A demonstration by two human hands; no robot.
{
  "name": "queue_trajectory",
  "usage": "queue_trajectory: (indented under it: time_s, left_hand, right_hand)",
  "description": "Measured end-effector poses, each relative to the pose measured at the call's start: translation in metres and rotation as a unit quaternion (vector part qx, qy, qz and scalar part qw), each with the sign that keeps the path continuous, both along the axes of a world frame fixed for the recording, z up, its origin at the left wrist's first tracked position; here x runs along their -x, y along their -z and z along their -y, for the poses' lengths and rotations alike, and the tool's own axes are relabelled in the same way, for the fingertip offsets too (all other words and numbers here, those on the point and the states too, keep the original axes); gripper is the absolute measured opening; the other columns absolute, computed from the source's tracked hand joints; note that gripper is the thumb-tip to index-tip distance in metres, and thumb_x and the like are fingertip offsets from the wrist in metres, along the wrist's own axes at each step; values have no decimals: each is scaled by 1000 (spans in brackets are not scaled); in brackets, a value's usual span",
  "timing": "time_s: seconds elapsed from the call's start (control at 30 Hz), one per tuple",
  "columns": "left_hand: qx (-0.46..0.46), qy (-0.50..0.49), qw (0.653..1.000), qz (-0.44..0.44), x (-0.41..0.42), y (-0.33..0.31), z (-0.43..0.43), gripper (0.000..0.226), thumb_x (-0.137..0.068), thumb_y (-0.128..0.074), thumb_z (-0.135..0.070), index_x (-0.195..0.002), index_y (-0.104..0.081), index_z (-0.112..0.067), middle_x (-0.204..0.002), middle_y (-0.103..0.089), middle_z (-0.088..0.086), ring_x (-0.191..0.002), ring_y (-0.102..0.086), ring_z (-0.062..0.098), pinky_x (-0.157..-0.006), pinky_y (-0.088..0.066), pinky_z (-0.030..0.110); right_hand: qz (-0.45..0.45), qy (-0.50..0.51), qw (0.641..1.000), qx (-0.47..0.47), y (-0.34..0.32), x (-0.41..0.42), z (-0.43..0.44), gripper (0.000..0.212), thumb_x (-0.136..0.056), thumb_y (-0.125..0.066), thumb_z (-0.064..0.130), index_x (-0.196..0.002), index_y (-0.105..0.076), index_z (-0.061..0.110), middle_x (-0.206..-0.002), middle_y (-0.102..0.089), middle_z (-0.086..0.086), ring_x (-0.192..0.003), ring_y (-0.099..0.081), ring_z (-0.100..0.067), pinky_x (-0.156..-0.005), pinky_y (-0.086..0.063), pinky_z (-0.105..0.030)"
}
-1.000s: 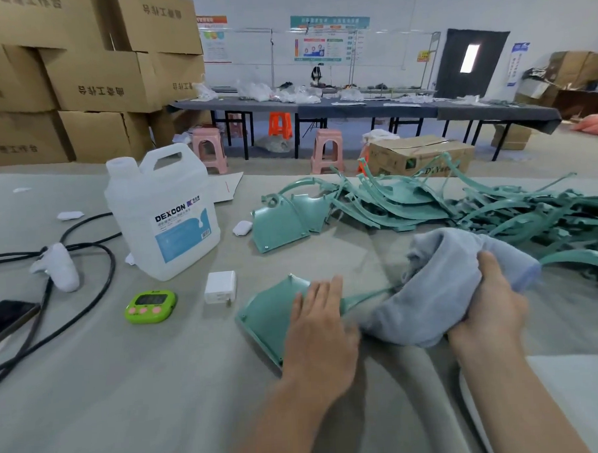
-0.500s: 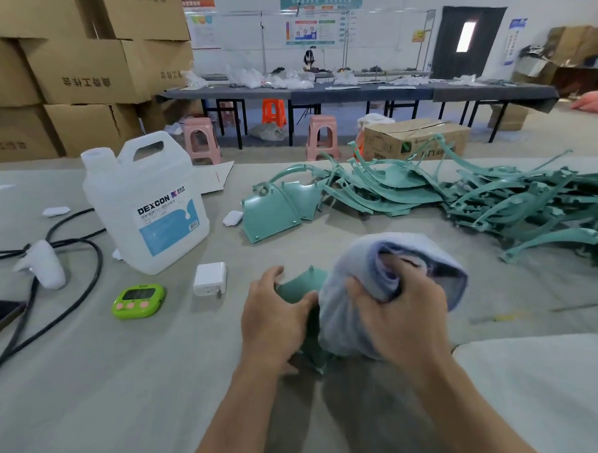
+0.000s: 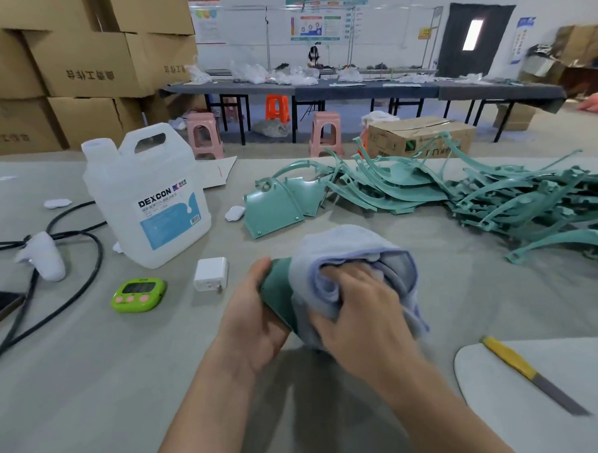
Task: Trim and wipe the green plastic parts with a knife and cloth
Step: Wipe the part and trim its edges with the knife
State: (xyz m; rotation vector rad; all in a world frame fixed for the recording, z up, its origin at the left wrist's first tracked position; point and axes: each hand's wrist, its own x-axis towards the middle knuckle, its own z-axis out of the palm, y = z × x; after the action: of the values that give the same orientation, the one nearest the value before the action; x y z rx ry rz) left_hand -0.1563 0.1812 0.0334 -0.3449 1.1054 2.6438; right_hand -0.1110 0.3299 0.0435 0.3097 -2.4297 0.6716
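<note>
Grey worktop (image 3: 92, 389); pile of green parts (image 3: 495, 197) at far right. The cloth (image 3: 343, 245), bunched in the right grip (image 3: 359, 312), covers the green part (image 3: 279, 288), which is held above the worktop with its left edge clasped by the left grip (image 3: 250, 317). The knife (image 3: 533, 377) lies idle. Risk: hard rubbing may twist the part free. A second ago it lay flat under an open palm.

My left grip (image 3: 255, 319) curls round the green part (image 3: 276, 290), thumb on its left edge. My right grip (image 3: 359, 311) clutches the cloth (image 3: 339, 241) against it, both forearms converging from near.
</note>
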Motion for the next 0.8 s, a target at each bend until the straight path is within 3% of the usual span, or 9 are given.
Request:
queue_trajectory:
  time_s: [0.07, 0.13, 0.23, 0.33, 0.43, 0.53, 0.6, 0.7, 0.8]
  left_hand:
    - [-19, -24, 1000, -8, -3, 2, -2, 47, -100, -51, -41, -84, -83, -10, -90, -78, 9, -76, -77, 21, -59, -62, 33]
    - [23, -42, 999, -21, -4, 5, -3, 40, -105, -43, -34, -92, -75, -15, -72, -77, -1, -62, -74, 12, -48, -57, 26]
    - [73, -54, 995, -47, -4, 0, -13, 35, -105, -47, -35, -101, -74, -14, -86, -79, 0, -74, -76, 13, -59, -60, 27]
    - [67, -96, 992, -40, -4, -5, -22, 37, -96, -64, -36, -74, -82, -13, -95, -78, 12, -81, -76, 22, -76, -59, 37]
    - [75, -127, 987, -59, -6, -4, -24, 35, -95, -66, -36, -70, -82, -17, -92, -79, 9, -77, -76, 21, -71, -58, 35]
    - [67, -170, 981, -65, -8, -8, -18, 36, -95, -66, -35, -64, -81, -24, -82, -78, 4, -69, -74, 16, -61, -58, 31]
    - [52, -215, 974, -55, -9, -14, -8, 32, -94, -69, -32, -68, -80, -17, -82, -78, 3, -69, -74, 15, -55, -58, 29]
    - [21, -291, 954, -71, -10, -20, 6, 21, -94, -67, -35, -84, -73, -18, -88, -79, -1, -77, -75, 14, -61, -58, 28]
    - [116, -357, 919, -118, -12, -27, 7, 27, -90, -63, -43, -72, -79, -30, -80, -76, -15, -74, -72, 3, -67, -55, 23]
  right_hand:
    - [-5, -67, 998, 11, 1, -9, 11, 32, -79, -74, 33, -110, -74, 23, -106, -75, 2, -99, -65, -21, -82, -52, -30]
    - [-6, -80, 997, -3, 1, -11, 21, 31, -82, -67, 41, -109, -75, 26, -104, -76, 5, -97, -68, -19, -80, -54, -28]
    - [2, 24, 1000, -2, -3, 5, 20, 29, -81, -63, 40, -104, -77, 27, -100, -76, 2, -96, -70, -26, -78, -57, -35]
    - [-37, 156, 983, 94, -2, 25, -6, 14, -85, -70, 24, -96, -74, 15, -95, -73, -9, -89, -68, -36, -70, -54, -41]
    - [60, 191, 967, 159, 4, 43, -44, 11, -91, -62, 14, -100, -68, 12, -94, -66, -8, -90, -65, -34, -70, -45, -33]
    - [82, 277, 953, 94, 12, 49, -78, 9, -87, -61, 23, -96, -60, 26, -82, -61, 0, -70, -56, -25, -51, -36, -30]
    - [90, 326, 935, 104, 14, 48, -92, 15, -86, -62, 33, -98, -59, 25, -84, -62, -3, -74, -57, -27, -61, -42, -33]
    - [136, 349, 908, 189, 12, 48, -100, 43, -89, -64, 48, -121, -58, 19, -110, -67, -13, -105, -59, -38, -85, -51, -44]
    - [176, 347, 908, 156, -2, 36, -94, 73, -92, -63, 55, -149, -43, 14, -146, -53, -13, -138, -41, -36, -108, -41, -53]
